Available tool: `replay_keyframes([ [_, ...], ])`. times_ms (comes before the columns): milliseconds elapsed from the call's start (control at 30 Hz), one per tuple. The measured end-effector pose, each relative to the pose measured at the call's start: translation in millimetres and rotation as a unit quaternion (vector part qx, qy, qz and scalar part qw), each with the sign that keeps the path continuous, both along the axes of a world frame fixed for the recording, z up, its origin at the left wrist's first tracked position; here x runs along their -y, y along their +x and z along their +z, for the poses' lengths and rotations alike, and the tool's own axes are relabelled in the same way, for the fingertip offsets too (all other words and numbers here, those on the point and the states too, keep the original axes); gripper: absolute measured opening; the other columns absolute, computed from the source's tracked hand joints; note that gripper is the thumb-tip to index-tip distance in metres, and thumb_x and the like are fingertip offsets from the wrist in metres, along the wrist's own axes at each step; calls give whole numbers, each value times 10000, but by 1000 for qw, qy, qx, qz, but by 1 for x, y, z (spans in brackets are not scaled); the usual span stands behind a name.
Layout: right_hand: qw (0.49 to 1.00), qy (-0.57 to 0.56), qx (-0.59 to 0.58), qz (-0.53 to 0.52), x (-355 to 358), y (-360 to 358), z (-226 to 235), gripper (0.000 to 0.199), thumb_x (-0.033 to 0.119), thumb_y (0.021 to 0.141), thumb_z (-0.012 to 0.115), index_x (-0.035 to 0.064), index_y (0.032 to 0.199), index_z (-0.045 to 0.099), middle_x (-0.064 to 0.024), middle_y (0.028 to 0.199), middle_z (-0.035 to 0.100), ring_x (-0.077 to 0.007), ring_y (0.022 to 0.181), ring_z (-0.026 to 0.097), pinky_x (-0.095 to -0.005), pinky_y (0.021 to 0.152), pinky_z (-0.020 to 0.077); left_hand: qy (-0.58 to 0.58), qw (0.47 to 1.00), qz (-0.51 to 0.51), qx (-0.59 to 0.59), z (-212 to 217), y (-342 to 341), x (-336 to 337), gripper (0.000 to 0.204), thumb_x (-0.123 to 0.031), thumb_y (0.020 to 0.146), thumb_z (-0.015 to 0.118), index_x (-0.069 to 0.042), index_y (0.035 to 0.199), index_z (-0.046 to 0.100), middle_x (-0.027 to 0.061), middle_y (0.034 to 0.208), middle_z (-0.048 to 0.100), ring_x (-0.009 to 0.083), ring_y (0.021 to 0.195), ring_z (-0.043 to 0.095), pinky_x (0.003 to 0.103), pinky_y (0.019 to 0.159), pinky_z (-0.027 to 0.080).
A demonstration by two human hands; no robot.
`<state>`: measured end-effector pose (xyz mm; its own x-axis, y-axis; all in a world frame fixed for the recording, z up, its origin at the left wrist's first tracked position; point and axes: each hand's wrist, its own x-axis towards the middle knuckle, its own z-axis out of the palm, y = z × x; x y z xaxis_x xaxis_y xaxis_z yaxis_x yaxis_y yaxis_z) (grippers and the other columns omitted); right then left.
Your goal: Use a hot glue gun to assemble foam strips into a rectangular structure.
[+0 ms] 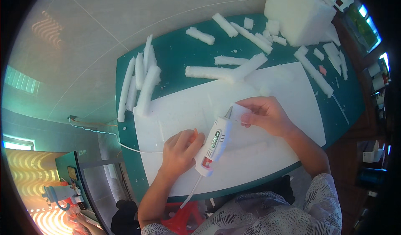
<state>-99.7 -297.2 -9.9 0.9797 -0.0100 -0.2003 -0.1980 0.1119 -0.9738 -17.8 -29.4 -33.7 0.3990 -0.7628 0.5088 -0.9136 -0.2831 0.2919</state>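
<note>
My left hand (179, 152) is closed round the handle of a white hot glue gun (217, 139), with a bit of the orange trigger showing by the fingers. A pale glue stick (190, 192) sticks out of the gun's rear end. In a pinch between thumb and fingers, my right hand (269, 117) has a small white foam piece (238, 111). The gun's metal nozzle points at this piece's left edge; whether they touch I cannot tell. Both hands are over a large white board (165, 124) lying on the green table (171, 59).
Foam strips (149, 88) lean in a bundle at the left. More strips (209, 72) and scraps lie along the back, beside a big white foam block (297, 15) at the far right. A white cord (138, 150) crosses the left edge. Below the table is a red plastic object (177, 223).
</note>
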Motion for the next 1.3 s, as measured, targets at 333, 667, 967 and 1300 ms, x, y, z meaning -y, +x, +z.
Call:
replay_keyframes([
  [333, 999, -28, 37, 2, 3, -1, -6, 477, 126, 859, 764, -63, 1268, 606, -158, 1045, 705, -142, 886, 679, -258, 818, 552, 22, 994, 21, 102, 0, 1, 0, 289, -34, 683, 702, -74, 962, 640, 35, 813, 506, 129, 596, 513, 268, 484, 431],
  [667, 998, -42, 51, 10, 5, -1, -10, 487, 136, 831, 792, -48, 1250, 626, -147, 1034, 708, -138, 877, 671, -258, 803, 550, 33, 991, 20, 126, 0, 1, -1, 286, -34, 687, 701, -84, 963, 645, 28, 814, 502, 127, 588, 499, 264, 477, 416],
  [967, 999, 13, 29, 39, 8, 0, -5, 465, 130, 856, 770, -61, 1251, 615, -118, 971, 704, -130, 813, 643, -262, 736, 546, 81, 983, 25, 162, 5, -3, -7, 372, -104, 611, 747, -67, 973, 672, 85, 872, 569, 183, 633, 573, 301, 533, 485],
  [1300, 999, 11, 17, 26, 8, 2, -2, 452, 219, 879, 764, -66, 1205, 638, -109, 909, 702, -126, 784, 631, -253, 718, 533, 111, 973, 72, 190, 5, -7, -5, 359, -161, 676, 786, -88, 1015, 693, 66, 897, 568, 183, 659, 541, 309, 530, 444],
])
